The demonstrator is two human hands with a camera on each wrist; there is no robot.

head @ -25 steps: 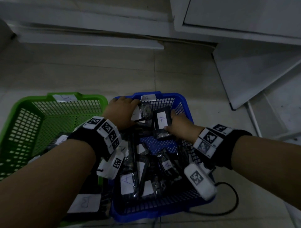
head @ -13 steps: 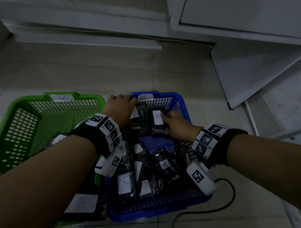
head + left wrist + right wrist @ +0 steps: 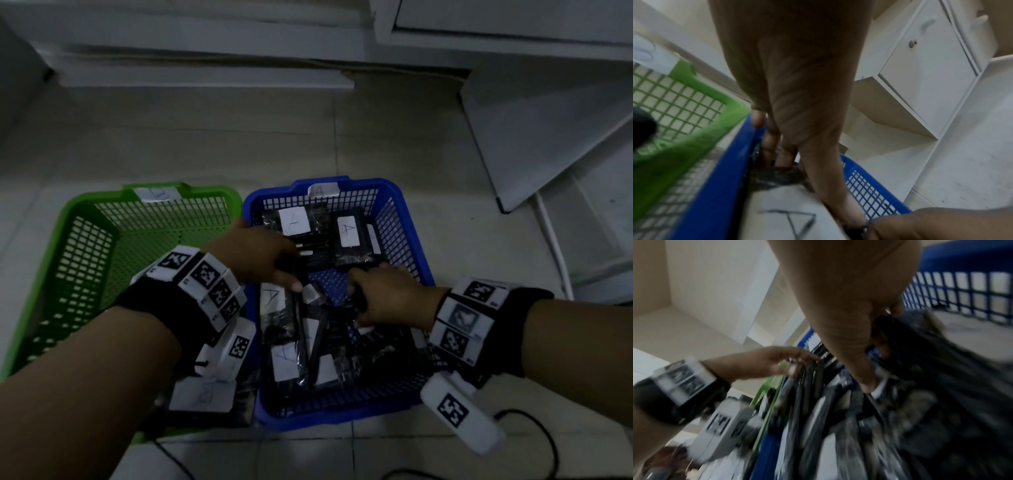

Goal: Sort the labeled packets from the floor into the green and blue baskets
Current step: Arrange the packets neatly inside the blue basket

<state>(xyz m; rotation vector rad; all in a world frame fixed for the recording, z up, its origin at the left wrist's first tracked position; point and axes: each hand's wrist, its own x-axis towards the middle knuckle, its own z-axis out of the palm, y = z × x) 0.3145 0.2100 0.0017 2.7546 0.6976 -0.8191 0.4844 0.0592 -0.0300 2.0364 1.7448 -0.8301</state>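
Note:
The blue basket (image 3: 407, 212), tagged A, holds several black packets (image 3: 349, 233) with white A labels. To its left stands the green basket (image 3: 85, 212), with a B-labelled packet (image 3: 205, 394) at its near end. My left hand (image 3: 287, 274) reaches into the blue basket's left side. Its fingers and thumb pinch the top of an upright A packet (image 3: 789, 216). In the basket's middle my right hand (image 3: 356, 301) curls its fingers round a black packet (image 3: 910, 345). That wrist view is blurred.
A white board (image 3: 548, 137) leans against the cabinet at the right. Behind the baskets a low white ledge (image 3: 205, 75) runs along the wall. A black cable (image 3: 534, 425) loops on the tiled floor near the blue basket's front right corner.
Both hands have pulled back from the far end of the blue basket to its middle. Two labelled packets they handled now lie flat at the far end.

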